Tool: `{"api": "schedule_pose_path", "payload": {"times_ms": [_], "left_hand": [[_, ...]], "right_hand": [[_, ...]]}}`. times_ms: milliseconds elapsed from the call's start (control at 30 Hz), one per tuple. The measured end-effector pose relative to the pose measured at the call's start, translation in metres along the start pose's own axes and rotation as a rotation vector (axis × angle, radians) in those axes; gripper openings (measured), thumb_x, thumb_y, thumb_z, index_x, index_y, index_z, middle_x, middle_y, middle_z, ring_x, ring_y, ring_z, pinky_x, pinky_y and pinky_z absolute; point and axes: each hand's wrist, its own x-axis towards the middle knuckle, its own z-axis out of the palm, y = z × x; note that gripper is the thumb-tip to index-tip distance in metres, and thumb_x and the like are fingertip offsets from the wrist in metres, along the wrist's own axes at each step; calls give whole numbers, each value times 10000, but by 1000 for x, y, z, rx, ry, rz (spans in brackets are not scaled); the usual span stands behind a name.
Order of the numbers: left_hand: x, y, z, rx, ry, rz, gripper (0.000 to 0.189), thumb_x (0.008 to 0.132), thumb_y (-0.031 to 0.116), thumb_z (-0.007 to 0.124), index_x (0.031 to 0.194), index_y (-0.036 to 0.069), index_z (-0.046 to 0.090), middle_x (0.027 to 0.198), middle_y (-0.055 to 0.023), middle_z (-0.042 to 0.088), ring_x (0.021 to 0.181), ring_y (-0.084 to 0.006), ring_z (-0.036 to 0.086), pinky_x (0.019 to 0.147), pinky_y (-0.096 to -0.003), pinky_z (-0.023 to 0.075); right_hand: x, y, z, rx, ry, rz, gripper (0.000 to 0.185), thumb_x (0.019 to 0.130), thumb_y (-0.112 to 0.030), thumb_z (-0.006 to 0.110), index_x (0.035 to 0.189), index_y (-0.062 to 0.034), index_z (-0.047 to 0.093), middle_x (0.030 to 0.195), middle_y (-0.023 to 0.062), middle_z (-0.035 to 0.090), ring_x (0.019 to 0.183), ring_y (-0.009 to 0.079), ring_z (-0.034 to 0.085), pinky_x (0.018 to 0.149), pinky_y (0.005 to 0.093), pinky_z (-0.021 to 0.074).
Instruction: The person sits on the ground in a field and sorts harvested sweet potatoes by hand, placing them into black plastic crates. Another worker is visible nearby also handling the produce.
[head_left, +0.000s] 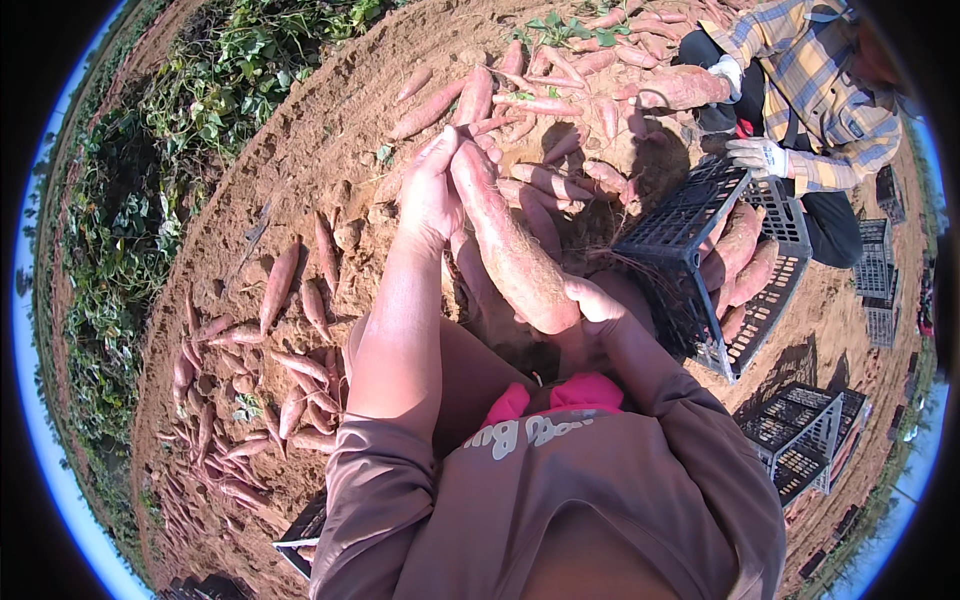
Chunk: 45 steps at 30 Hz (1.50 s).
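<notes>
A large, reddish-skinned sweet potato (514, 247) is held between my two hands above the soil. My left hand (433, 184) grips its narrower far end. At the thicker near end, my right hand (596, 306) has its thumb against the skin; its other fingers are mostly hidden. Several sweet potatoes (551, 181) lie on the ground just beyond my hands. To the right of my right hand, a black plastic crate (675, 229) with slotted walls holds several large sweet potatoes (739, 251).
Across from me a person in a plaid shirt (817, 97) and white gloves holds a large sweet potato (679, 88). Many sweet potatoes (296, 367) lie scattered on the left. More black crates (799, 427) stand at the right. Green vines (127, 180) border the dug soil.
</notes>
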Motion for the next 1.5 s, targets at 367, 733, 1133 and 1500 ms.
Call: {"api": "schedule_pose_path", "payload": {"times_ms": [367,733,1133,1500], "left_hand": [[15,8,-5,1605,366,476,409,977,333,485,892,-31,652,721,-199,651,656,-322,626,648,-380,495],[14,-13,4,1557,549,713,369,984,311,482,903,-21,619,727,-225,602,597,-327,540,596,-399,454],[-5,-34,-18,1780,38,289,277,951,205,559,1180,50,564,848,-106,695,700,-144,649,607,-279,510],[-6,-35,-21,1885,108,316,233,878,141,608,1075,21,637,838,-140,687,741,-227,667,679,-333,513]], "right_hand": [[7,9,-38,90,-107,3,991,720,-712,603,1362,11,388,1001,265,619,725,286,642,560,341,501],[16,16,4,529,-427,-250,859,841,-613,487,1425,-13,296,1308,264,456,751,325,603,682,393,524],[-143,-30,-24,-134,338,-448,654,817,-418,626,1277,18,466,1034,186,630,884,261,636,776,336,509],[-322,-76,-169,-508,1812,-745,757,741,-288,774,1326,54,436,1143,149,621,1012,198,607,862,297,483]]}}
